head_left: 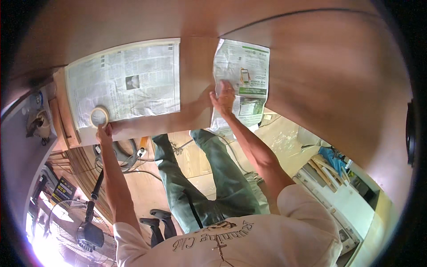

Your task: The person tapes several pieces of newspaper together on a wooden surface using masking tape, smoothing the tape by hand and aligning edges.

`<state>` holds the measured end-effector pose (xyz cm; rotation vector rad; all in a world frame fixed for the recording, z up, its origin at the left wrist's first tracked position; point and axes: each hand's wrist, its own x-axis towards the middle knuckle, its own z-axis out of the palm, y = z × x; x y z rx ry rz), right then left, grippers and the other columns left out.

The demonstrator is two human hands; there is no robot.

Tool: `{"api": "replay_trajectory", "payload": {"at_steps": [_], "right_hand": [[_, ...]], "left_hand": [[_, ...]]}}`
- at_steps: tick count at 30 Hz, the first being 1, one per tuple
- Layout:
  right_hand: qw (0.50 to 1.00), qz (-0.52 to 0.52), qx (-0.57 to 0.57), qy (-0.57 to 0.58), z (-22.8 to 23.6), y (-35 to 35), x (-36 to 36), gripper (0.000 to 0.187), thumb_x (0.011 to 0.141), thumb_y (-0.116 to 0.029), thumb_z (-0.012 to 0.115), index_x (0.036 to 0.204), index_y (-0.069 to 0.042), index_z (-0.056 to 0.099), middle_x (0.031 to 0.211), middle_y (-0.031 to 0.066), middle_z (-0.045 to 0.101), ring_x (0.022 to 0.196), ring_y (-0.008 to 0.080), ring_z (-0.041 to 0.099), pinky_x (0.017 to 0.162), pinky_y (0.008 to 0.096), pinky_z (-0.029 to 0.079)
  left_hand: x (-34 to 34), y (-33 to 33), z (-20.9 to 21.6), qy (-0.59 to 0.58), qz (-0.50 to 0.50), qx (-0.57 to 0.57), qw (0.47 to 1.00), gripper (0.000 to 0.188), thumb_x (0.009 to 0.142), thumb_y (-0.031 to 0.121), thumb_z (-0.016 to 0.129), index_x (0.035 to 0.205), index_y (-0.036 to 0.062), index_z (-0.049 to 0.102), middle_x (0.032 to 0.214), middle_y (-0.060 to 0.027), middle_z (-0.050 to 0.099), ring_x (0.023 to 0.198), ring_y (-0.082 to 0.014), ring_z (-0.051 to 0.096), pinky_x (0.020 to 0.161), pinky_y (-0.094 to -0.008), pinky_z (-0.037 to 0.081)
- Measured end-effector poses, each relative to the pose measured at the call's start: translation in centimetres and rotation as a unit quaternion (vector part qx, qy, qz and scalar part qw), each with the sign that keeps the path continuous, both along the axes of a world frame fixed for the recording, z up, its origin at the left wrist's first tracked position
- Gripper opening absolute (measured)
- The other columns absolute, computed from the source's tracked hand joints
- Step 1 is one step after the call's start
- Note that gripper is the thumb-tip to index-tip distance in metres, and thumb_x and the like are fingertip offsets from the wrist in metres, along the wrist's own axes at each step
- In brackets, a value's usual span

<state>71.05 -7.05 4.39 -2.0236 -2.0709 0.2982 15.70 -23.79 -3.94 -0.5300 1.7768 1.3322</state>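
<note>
My left hand (105, 132) is closed on the lower edge of a roll of pale masking tape (91, 117). The roll is against the lower left part of a newspaper sheet (151, 66) that lies spread on a brown wooden panel (195, 80). Along the top and right edges of that sheet run pale strips that look like tape. Farther right, my right hand (225, 95) rests with fingers apart on the left side of a second, creased newspaper sheet (251, 66). This sheet hangs past the panel's lower edge.
Brown panels rise at the back and the right (320, 80). A standing fan (89, 233) is at lower left, near stacked wood strips (84, 171). A coiled hose (129, 155) and cables lie on the floor beneath. Wood scraps (322, 171) sit on a white unit at right.
</note>
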Motion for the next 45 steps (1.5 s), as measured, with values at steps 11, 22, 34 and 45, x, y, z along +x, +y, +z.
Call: {"api": "replay_trajectory", "payload": {"at_steps": [11, 22, 34, 45], "right_hand": [[0.996, -0.070, 0.043, 0.036, -2.1, -3.0, 6.4, 0.067, 0.086, -0.034, 0.071, 0.139, -0.001, 0.048, 0.137, 0.0241, 0.053, 0.127, 0.0421, 0.049, 0.107, 0.0537, 0.037], [0.973, -0.075, -0.183, 0.119, -6.8, -1.1, 17.2, 0.038, 0.081, -0.035, 0.075, 0.097, -0.002, 0.065, 0.101, 0.0169, 0.063, 0.101, 0.0333, 0.060, 0.089, 0.0458, 0.047], [0.955, 0.032, -0.048, 0.292, 16.1, 2.4, 10.0, 0.028, 0.100, -0.004, 0.058, 0.127, 0.001, 0.053, 0.119, 0.0129, 0.060, 0.106, 0.0214, 0.059, 0.091, 0.0318, 0.047], [0.904, 0.302, -0.136, 0.268, 36.7, 5.6, 1.0, 0.025, 0.095, 0.002, 0.062, 0.119, 0.001, 0.057, 0.111, 0.0082, 0.058, 0.098, 0.0145, 0.056, 0.088, 0.0281, 0.047]], "left_hand": [[17.9, -6.0, 7.9, 0.139, -0.151, 0.145, 0.968, 0.022, 0.094, 0.013, 0.067, 0.114, 0.0123, 0.055, 0.097, -0.0069, 0.066, 0.084, -0.0239, 0.067, 0.071, -0.0323, 0.057], [32.3, -8.2, 7.6, 0.054, -0.250, 0.174, 0.951, 0.019, 0.094, 0.006, 0.068, 0.106, 0.0137, 0.055, 0.093, 0.0026, 0.061, 0.075, -0.0077, 0.059, 0.061, -0.0224, 0.047], [31.7, -1.8, 7.8, 0.214, -0.281, -0.071, 0.933, 0.038, 0.082, 0.026, 0.079, 0.106, 0.0036, 0.059, 0.092, -0.0167, 0.073, 0.085, -0.0274, 0.073, 0.077, -0.0390, 0.056], [38.7, 7.7, 4.9, 0.164, -0.411, 0.009, 0.897, 0.041, 0.077, 0.022, 0.080, 0.109, 0.0079, 0.059, 0.095, -0.0168, 0.069, 0.089, -0.0334, 0.068, 0.078, -0.0433, 0.054]]}}
